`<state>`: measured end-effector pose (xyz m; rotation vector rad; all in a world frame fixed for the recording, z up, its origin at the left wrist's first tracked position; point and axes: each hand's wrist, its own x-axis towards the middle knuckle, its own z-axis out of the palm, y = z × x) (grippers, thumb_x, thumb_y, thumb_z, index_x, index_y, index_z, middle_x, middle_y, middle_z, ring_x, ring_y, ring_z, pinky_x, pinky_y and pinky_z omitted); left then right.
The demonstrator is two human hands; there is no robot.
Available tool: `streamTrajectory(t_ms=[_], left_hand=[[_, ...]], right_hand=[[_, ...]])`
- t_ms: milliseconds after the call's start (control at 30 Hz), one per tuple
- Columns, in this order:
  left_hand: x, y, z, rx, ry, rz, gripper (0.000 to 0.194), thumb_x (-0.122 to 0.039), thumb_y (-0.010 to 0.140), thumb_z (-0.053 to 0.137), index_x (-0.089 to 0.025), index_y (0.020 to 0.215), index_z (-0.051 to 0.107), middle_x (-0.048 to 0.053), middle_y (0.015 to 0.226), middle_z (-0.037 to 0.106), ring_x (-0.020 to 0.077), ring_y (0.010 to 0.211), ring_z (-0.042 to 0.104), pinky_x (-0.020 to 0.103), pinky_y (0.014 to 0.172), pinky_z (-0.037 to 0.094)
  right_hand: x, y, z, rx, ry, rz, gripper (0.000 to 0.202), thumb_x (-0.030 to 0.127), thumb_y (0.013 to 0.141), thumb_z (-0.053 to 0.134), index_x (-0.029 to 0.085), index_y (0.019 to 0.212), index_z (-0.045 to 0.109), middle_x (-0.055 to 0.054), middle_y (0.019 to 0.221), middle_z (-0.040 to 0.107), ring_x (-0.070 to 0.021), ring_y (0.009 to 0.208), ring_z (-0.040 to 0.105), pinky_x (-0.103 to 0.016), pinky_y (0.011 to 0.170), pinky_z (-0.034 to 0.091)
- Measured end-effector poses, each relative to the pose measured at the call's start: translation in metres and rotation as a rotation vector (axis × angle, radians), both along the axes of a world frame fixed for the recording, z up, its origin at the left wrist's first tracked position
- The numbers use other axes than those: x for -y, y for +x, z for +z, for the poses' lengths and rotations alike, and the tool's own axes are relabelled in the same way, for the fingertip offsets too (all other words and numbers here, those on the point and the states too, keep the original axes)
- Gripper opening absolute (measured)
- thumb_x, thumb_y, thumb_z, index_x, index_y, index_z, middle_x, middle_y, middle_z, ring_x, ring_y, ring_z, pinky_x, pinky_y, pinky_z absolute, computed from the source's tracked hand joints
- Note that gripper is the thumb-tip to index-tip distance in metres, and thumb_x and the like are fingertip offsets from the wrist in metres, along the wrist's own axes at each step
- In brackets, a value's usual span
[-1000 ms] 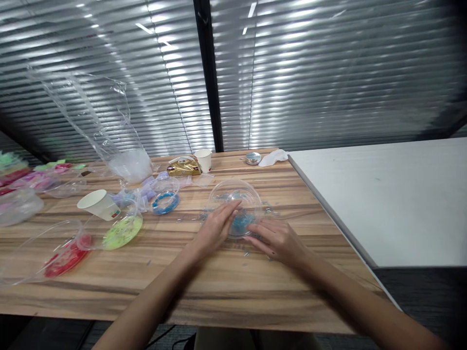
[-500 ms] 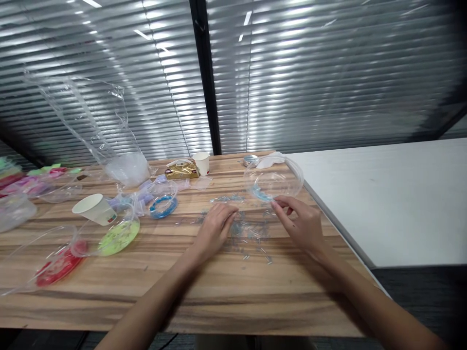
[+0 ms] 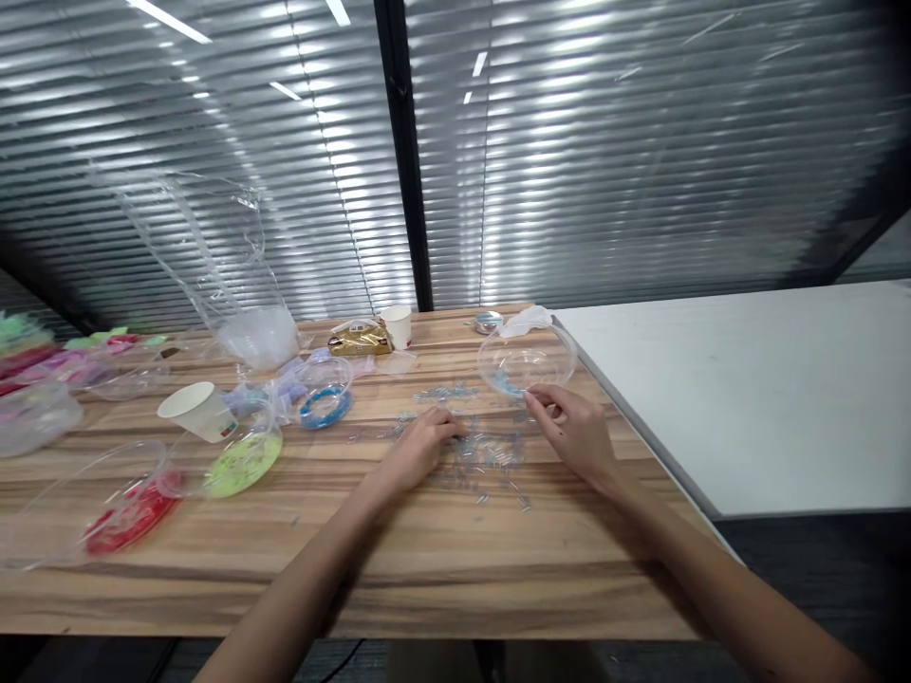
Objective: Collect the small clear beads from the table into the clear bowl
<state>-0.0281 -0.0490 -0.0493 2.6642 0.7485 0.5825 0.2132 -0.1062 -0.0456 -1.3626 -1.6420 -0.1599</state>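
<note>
While the left hand (image 3: 421, 448) lies palm-down on the wooden table (image 3: 427, 560), its fingers loosely curled and closed on nothing, its fingertips touch a scatter of small clear and blue beads (image 3: 484, 455). Just right of that scatter, the right hand (image 3: 573, 427) pinches the near rim of a clear bowl (image 3: 527, 359) between thumb and fingers; the bowl sits near the table's right edge, with some blue beads in it. Well to the left stand a paper cup (image 3: 195, 410), a dish of green beads (image 3: 242, 460), a dish of red beads (image 3: 132, 512) and a dish of blue beads (image 3: 324, 403). Behind them rises a clear bag (image 3: 228, 275). A white table (image 3: 747, 389) adjoins on the right.
</note>
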Motion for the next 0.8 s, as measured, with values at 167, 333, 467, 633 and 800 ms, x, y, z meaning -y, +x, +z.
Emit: streamTrajectory(t_ms=[167, 333, 467, 633, 800], left_hand=[[-0.002, -0.001, 0.005, -0.083, 0.05, 0.024, 0.02, -0.006, 0.087, 0.047, -0.017, 0.092, 0.063, 0.005, 0.09, 0.06, 0.018, 0.09, 0.053, 0.029, 0.081, 0.043], [0.002, 0.0, 0.011, -0.144, 0.133, 0.079, 0.02, -0.009, 0.089, 0.047, -0.017, 0.1, 0.062, 0.006, 0.092, 0.06, 0.0191, 0.09, 0.053, 0.031, 0.08, 0.043], [0.012, 0.007, 0.013, -0.034, 0.062, 0.023, 0.017, -0.019, 0.092, 0.048, -0.018, 0.104, 0.061, 0.007, 0.098, 0.06, 0.019, 0.094, 0.054, 0.033, 0.084, 0.044], [0.016, 0.011, 0.008, -0.037, 0.014, -0.021, 0.017, -0.028, 0.09, 0.055, -0.017, 0.1, 0.061, 0.007, 0.099, 0.06, 0.0203, 0.098, 0.054, 0.034, 0.087, 0.044], [0.012, 0.008, 0.006, -0.004, -0.022, -0.003, 0.011, -0.021, 0.089, 0.054, -0.017, 0.095, 0.062, 0.006, 0.097, 0.061, 0.0188, 0.094, 0.055, 0.031, 0.085, 0.044]], right_hand=[[-0.002, 0.003, 0.0, 0.087, 0.016, -0.013, 0.02, 0.032, 0.089, 0.051, 0.017, 0.089, 0.063, -0.004, 0.073, 0.07, -0.0167, 0.063, 0.064, -0.026, 0.057, 0.047], [-0.002, 0.002, 0.001, 0.201, 0.084, -0.02, 0.016, 0.028, 0.09, 0.052, 0.016, 0.088, 0.063, -0.004, 0.073, 0.07, -0.0164, 0.063, 0.064, -0.026, 0.06, 0.046], [-0.001, -0.002, 0.004, 0.264, 0.115, -0.015, 0.015, 0.027, 0.09, 0.052, 0.016, 0.087, 0.063, -0.004, 0.072, 0.069, -0.0164, 0.063, 0.064, -0.026, 0.06, 0.045], [0.0, -0.007, 0.007, 0.272, 0.109, -0.004, 0.016, 0.026, 0.09, 0.051, 0.016, 0.086, 0.062, -0.004, 0.071, 0.069, -0.0155, 0.064, 0.064, -0.025, 0.06, 0.044], [0.001, -0.009, 0.009, 0.29, 0.129, 0.005, 0.015, 0.025, 0.09, 0.052, 0.016, 0.086, 0.063, -0.004, 0.07, 0.069, -0.0156, 0.063, 0.063, -0.025, 0.059, 0.043]])
